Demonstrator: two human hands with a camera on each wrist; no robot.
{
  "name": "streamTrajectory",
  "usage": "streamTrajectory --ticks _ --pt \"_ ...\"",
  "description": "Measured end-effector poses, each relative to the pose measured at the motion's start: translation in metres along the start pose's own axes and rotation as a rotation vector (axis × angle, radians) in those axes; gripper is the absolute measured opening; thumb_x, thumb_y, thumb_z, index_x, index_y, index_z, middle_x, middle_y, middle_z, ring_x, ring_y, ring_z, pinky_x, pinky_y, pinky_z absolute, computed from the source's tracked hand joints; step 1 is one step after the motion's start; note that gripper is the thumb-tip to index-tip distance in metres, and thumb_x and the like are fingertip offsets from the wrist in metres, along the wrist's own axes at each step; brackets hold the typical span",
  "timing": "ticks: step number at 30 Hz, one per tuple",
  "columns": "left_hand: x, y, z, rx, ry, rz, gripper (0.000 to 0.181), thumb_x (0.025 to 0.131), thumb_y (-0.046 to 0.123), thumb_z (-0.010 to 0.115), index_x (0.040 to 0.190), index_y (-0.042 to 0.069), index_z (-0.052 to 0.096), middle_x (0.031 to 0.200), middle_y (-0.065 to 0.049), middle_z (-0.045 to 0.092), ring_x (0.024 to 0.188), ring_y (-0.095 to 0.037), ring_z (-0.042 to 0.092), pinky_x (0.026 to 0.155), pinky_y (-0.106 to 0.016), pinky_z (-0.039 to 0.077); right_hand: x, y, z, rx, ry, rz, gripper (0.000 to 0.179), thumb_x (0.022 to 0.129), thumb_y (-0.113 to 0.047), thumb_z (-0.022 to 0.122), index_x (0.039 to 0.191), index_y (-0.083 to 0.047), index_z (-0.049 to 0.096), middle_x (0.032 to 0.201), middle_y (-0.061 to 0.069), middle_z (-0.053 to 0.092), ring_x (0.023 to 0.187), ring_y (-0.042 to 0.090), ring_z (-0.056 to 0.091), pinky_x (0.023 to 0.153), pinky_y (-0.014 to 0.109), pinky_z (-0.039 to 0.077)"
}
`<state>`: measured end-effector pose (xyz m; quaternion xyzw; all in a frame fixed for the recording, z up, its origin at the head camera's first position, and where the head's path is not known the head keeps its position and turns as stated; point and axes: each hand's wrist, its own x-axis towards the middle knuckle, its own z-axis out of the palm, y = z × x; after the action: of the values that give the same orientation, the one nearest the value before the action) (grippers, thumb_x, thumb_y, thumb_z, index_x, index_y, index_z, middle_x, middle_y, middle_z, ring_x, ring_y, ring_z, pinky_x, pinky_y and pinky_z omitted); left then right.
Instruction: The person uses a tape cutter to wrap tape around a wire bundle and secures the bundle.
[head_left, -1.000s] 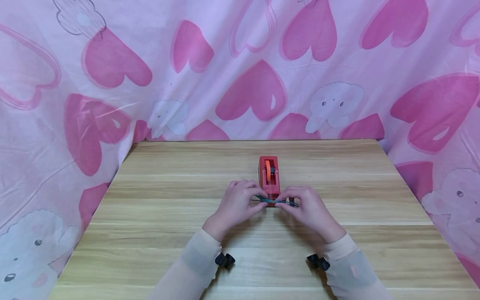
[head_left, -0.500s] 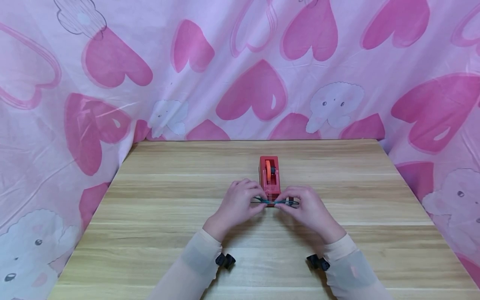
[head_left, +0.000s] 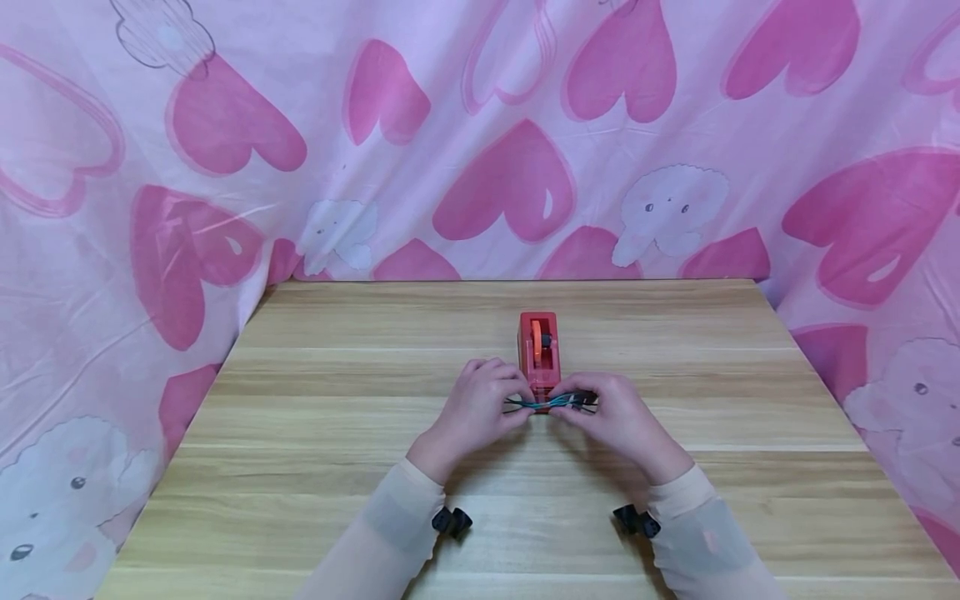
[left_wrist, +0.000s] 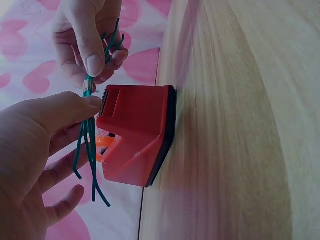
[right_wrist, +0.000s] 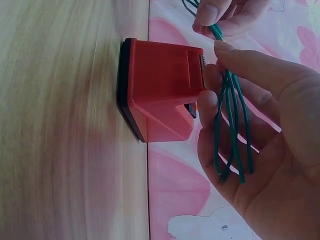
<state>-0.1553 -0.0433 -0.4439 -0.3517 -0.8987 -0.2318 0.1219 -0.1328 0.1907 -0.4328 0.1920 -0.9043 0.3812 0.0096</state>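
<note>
Both hands hold a bundle of thin green wires point(head_left: 542, 405) level, in front of the red tape dispenser point(head_left: 542, 377). My left hand point(head_left: 476, 408) pinches the bundle left of its middle, between thumb and forefinger; loose wire ends point(left_wrist: 91, 150) fan out past it in the left wrist view. On the other side my right hand point(head_left: 621, 418) pinches it close by, with more loose ends point(right_wrist: 234, 125) lying over the curled fingers in the right wrist view. A pale, shiny band point(left_wrist: 87, 84) shows round the wires between the two thumbs. The dispenser's toothed cutter point(left_wrist: 104, 102) sits right beside the fingertips.
An orange roll core point(head_left: 536, 342) sits inside the dispenser, which stands on the wood-grain table point(head_left: 360, 367). Pink heart-patterned cloth point(head_left: 502, 183) hangs behind the table and along both sides. Each sleeve carries a small black wrist camera point(head_left: 452, 522).
The wire bundle has turned a little between the fingers, and its strands now show more spread at the right hand. Both hands stay almost in place; the dispenser has not moved.
</note>
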Motion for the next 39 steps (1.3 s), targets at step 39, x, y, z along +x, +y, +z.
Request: streamTrajectory --ticks 39 --pt "0.0002 0.0024 -0.001 0.039 0.018 0.004 0.011 0.083 0.026 0.088 0.089 0.026 0.078 0.098 0.014 0.075 0.101 -0.011 0.063 0.102 -0.042 0.047 -0.0008 -0.0016 0.0016 -0.123 -0.082 0.051 0.006 0.092 -0.03 0.079 0.098 -0.03 0.081 0.1 -0.012 0.077 0.083 0.007 0.062 0.074 0.03 0.051"
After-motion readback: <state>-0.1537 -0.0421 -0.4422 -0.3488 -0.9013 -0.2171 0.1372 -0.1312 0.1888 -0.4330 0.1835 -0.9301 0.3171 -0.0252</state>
